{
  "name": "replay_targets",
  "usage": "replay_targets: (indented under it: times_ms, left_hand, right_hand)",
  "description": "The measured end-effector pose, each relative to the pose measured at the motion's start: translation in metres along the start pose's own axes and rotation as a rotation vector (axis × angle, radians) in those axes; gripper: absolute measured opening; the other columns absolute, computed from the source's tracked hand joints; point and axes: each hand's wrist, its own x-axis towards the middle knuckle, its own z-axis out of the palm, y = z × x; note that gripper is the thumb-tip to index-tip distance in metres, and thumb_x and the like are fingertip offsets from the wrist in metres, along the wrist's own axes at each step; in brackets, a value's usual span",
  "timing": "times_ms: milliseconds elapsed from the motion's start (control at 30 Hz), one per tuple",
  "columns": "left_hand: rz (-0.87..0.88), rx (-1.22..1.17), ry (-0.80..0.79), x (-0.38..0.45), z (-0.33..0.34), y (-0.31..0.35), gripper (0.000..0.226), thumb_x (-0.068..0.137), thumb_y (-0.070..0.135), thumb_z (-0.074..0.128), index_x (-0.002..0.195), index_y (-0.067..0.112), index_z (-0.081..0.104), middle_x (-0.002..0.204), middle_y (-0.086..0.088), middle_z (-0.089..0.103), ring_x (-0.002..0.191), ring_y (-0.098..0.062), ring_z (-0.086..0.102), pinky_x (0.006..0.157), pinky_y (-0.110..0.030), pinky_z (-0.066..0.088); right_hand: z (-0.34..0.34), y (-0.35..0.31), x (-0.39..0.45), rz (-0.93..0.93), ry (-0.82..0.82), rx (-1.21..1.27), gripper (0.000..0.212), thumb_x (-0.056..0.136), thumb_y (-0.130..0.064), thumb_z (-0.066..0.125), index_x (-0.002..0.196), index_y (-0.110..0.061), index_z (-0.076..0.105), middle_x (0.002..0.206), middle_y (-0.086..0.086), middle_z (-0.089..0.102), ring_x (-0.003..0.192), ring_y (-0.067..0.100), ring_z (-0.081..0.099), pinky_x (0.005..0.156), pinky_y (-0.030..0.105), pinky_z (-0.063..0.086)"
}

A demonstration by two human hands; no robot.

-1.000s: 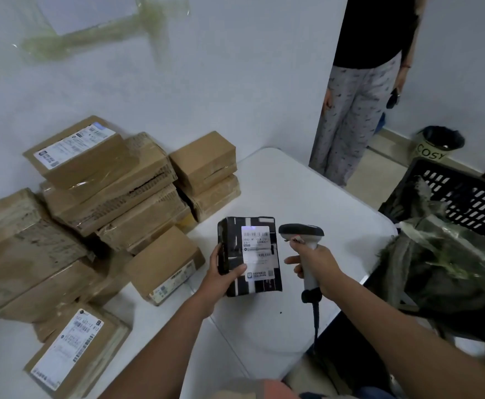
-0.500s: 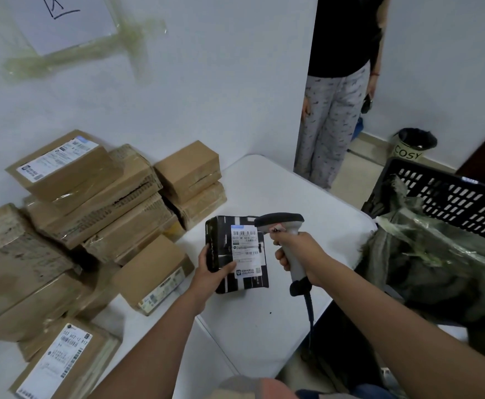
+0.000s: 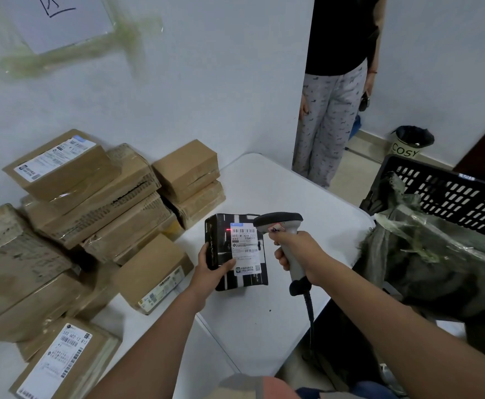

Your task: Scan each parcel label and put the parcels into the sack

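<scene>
Small black box parcel with white shipping label (image 3: pixel 237 251) held tilted above white tabletop (image 3: pixel 264 326), near its right end, label facing up. Left hand (image 3: pixel 211 267) grip clamped on parcel's lower left edge, thumb laid across label. Grey handheld barcode scanner with black cord (image 3: pixel 284 234) gripped at handle by right hand (image 3: pixel 300 250), head aimed at label; red dot seen beside label. Grey-green plastic sack (image 3: pixel 437 254) seen at right, against black slotted plastic crate (image 3: pixel 451 194). Brown taped cardboard parcels (image 3: pixel 97 203) stacked at left.
</scene>
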Motion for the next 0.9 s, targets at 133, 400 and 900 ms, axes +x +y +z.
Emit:
replay_targets:
  times_ms: [133,400,900]
  left_hand:
    - [-0.008,0.012,0.003,0.000,-0.001,0.001,0.101,0.073,0.043,0.084,0.151,0.043,0.019,0.134,0.002,0.055,0.125,-0.026,0.052,0.107,-0.053,0.044]
    - [-0.013,0.026,-0.001,-0.001,0.000,0.003,0.100,0.074,0.044,0.084,0.150,0.045,0.019,0.133,0.002,0.056,0.125,-0.025,0.053,0.107,-0.052,0.044]
    - [-0.046,0.026,-0.077,-0.027,0.057,0.020,0.083,0.072,0.067,0.066,0.143,0.049,0.025,0.117,0.001,0.069,0.107,-0.019,0.064,0.087,-0.038,0.051]
  right_hand:
    - [0.001,-0.001,0.002,0.002,-0.002,0.001,0.021,0.091,-0.024,0.065,0.087,-0.007,0.055,0.059,0.007,0.057,0.044,0.015,0.047,0.046,0.022,0.041]
    - [-0.001,0.002,0.003,0.002,-0.010,0.020,0.022,0.091,-0.025,0.066,0.087,-0.006,0.055,0.058,0.007,0.057,0.044,0.015,0.048,0.045,0.022,0.041]
    - [-0.119,0.078,0.021,0.139,0.431,0.227,0.028,0.092,-0.027,0.068,0.090,-0.001,0.060,0.064,0.013,0.060,0.049,0.020,0.053,0.048,0.027,0.045]
